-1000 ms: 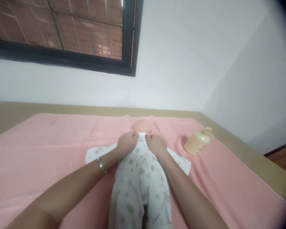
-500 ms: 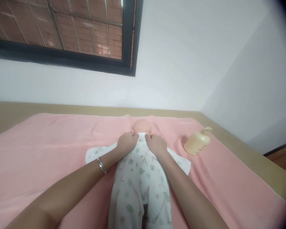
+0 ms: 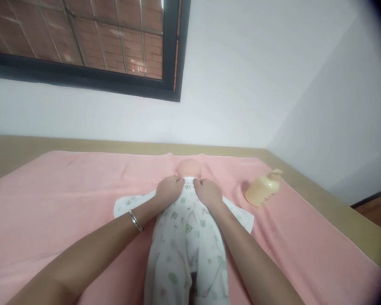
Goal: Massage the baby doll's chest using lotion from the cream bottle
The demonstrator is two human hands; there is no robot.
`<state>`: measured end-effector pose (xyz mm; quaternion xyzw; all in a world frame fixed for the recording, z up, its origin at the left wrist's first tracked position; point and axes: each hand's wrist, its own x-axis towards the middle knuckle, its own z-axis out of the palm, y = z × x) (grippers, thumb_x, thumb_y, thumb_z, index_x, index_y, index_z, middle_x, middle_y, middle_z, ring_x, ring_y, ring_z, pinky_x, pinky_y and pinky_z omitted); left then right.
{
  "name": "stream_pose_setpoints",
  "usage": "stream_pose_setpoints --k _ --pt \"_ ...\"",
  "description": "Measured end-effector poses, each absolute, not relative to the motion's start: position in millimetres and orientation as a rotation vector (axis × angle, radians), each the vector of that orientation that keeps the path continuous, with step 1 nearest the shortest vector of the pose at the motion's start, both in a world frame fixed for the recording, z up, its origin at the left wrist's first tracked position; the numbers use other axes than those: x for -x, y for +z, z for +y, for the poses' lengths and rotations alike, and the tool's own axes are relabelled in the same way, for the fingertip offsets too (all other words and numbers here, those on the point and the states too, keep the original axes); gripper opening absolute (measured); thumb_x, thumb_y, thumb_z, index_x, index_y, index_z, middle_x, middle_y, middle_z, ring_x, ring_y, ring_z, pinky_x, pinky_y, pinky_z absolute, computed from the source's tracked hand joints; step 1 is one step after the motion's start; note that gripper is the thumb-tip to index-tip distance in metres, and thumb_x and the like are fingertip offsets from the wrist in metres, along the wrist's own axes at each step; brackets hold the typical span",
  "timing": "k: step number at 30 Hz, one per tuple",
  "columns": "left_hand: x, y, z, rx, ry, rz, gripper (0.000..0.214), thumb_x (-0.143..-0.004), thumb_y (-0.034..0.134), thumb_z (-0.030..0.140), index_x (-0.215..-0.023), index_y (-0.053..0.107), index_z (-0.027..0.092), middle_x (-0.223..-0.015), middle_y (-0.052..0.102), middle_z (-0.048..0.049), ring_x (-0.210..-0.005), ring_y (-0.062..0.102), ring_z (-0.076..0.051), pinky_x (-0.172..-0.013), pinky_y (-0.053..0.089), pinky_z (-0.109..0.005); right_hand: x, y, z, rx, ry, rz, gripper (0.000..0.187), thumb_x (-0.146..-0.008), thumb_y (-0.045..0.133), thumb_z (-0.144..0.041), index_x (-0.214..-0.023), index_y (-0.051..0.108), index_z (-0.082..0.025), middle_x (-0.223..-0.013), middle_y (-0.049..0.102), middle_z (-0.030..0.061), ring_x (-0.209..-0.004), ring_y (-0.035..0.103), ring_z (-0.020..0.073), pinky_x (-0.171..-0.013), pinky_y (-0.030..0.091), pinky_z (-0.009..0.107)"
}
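A baby doll (image 3: 189, 167) lies on a pink blanket (image 3: 66, 203), its bald head toward the wall. It wears a white printed baby outfit (image 3: 178, 250) with green and pink figures, sleeves spread to both sides. At the collar's left side, my left hand (image 3: 169, 191) is closed on the cloth, thumb near the neck. Mirroring it, my right hand (image 3: 209, 193) grips the collar on the right. Both sets of fingers are partly hidden under the hands and fabric. The legs of the outfit reach toward me, past the lower picture edge.
A pale yellow pump bottle (image 3: 263, 189) stands tilted in view on the blanket at the right. Around the blanket shows the wooden tabletop (image 3: 307, 186). Behind it rise a white wall (image 3: 228, 84) and a dark-framed window (image 3: 173, 55) with bars.
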<state>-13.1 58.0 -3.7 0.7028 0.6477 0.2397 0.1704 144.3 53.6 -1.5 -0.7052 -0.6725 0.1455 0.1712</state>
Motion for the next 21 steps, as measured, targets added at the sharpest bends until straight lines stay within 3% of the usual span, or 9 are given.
stream_pose_setpoints --k 8,15,18,21 --pt "12.1 0.2 55.2 -2.000 0.666 1.841 0.036 -0.082 0.033 0.034 -0.056 0.052 0.018 -0.056 0.054 -0.0025 -0.053 0.044 -0.014 -0.050 0.025 -0.025 -143.1 1.9 50.4 2.022 0.391 -1.951 0.054 -0.091 0.022 -0.044 -0.080 0.066 -0.016 -0.084 0.067 0.0119 -0.074 0.059 0.0213 -0.062 0.037 0.029" --pt "15.0 1.6 56.6 -1.976 0.606 1.848 0.038 -0.084 0.033 0.038 -0.064 0.058 0.017 -0.067 0.061 -0.0046 -0.058 0.050 -0.015 -0.052 0.029 -0.026 -122.8 22.0 23.8 1.933 -0.087 -2.175 0.046 -0.092 0.027 -0.036 -0.085 0.065 -0.012 -0.084 0.064 0.0167 -0.086 0.058 0.0265 -0.076 0.036 0.036" --pt "14.3 0.8 55.4 -2.030 0.598 1.862 0.040 -0.085 0.031 0.037 -0.064 0.059 0.017 -0.067 0.061 -0.0055 -0.058 0.051 -0.016 -0.053 0.030 -0.027 -127.0 20.1 26.9 1.919 -0.020 -2.130 0.044 -0.091 0.029 -0.039 -0.088 0.064 -0.012 -0.087 0.064 0.0150 -0.084 0.058 0.0250 -0.072 0.036 0.033" --pt "11.3 0.0 50.5 -2.162 0.663 1.888 0.044 -0.087 0.027 0.034 -0.063 0.058 0.017 -0.065 0.060 -0.0056 -0.059 0.050 -0.016 -0.056 0.030 -0.027 -140.2 13.7 39.9 1.959 0.275 -2.062 0.053 -0.091 0.023 -0.048 -0.091 0.064 -0.014 -0.091 0.065 0.0132 -0.080 0.059 0.0224 -0.066 0.037 0.030"
